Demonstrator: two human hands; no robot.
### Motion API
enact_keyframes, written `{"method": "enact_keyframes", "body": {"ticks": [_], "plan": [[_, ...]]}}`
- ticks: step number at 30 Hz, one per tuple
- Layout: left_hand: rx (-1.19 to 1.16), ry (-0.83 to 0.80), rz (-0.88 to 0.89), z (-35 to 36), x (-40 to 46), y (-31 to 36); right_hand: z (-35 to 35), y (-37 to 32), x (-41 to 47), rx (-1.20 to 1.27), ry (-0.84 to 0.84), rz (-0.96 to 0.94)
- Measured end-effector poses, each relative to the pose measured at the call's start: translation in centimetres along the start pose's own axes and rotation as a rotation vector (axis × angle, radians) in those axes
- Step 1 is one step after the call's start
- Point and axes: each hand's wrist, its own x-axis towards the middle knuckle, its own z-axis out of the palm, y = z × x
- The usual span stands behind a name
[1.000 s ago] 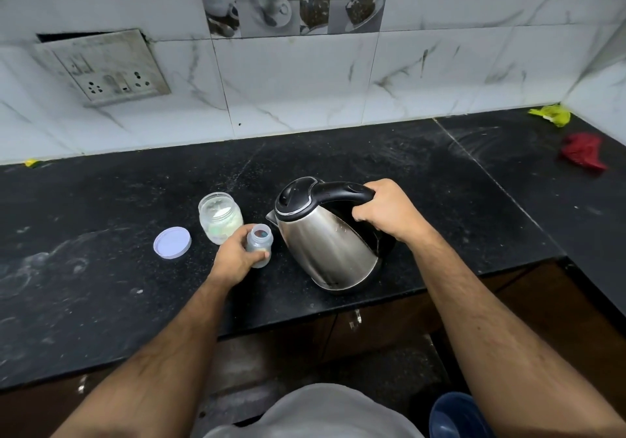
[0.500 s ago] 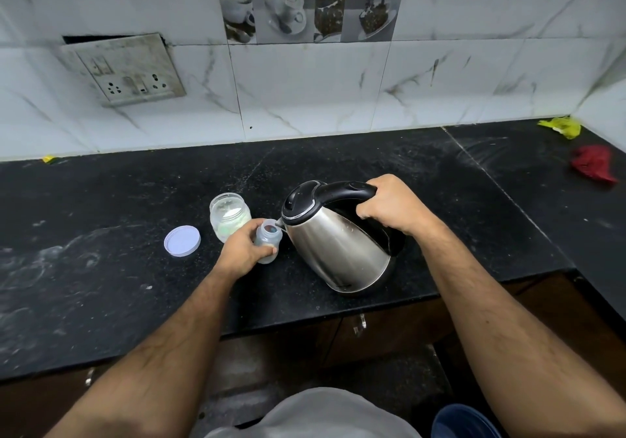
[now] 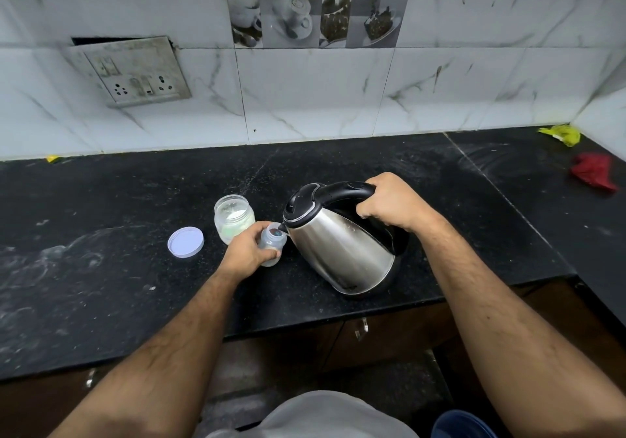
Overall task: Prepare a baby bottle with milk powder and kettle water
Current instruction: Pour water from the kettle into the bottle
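Note:
A steel kettle [image 3: 338, 248] with a black lid and handle is tilted to the left, its spout over the mouth of a small clear baby bottle [image 3: 273, 239]. My right hand [image 3: 389, 202] grips the kettle's black handle. My left hand [image 3: 247, 251] holds the baby bottle, tilted toward the spout, on the black counter [image 3: 101, 285]. Just behind the bottle stands an open glass jar [image 3: 233, 217] with white milk powder inside. Its white round lid [image 3: 185, 241] lies flat to the left.
The counter's front edge runs close below the kettle. A red cloth [image 3: 593, 174] and a yellow scrap [image 3: 560, 134] lie at the far right corner. A wall socket plate [image 3: 135, 72] is set in the tiled wall at the back left.
The kettle has tipped further left, bringing its spout over the bottle's mouth. My left hand has kept hold of the bottle and angled it toward the spout.

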Motion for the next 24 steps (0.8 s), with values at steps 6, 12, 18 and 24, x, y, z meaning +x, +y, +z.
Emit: {"method": "enact_keyframes", "body": {"ticks": [6,12,18,24], "plan": [[0.016,-0.008,-0.008,-0.04,0.41,-0.50,-0.01,-0.34,0.09,-0.012,-0.004,0.006],[0.011,-0.017,-0.005,0.00,0.74,-0.81,-0.08,-0.68,0.24,-0.025,-0.013,0.007],[-0.012,0.001,0.003,-0.08,0.88,-0.92,-0.18,-0.72,0.30,-0.021,-0.012,0.015],[-0.024,0.000,-0.014,-0.16,1.01,-0.87,-0.12,-0.62,0.51,-0.022,-0.001,0.009]]}}
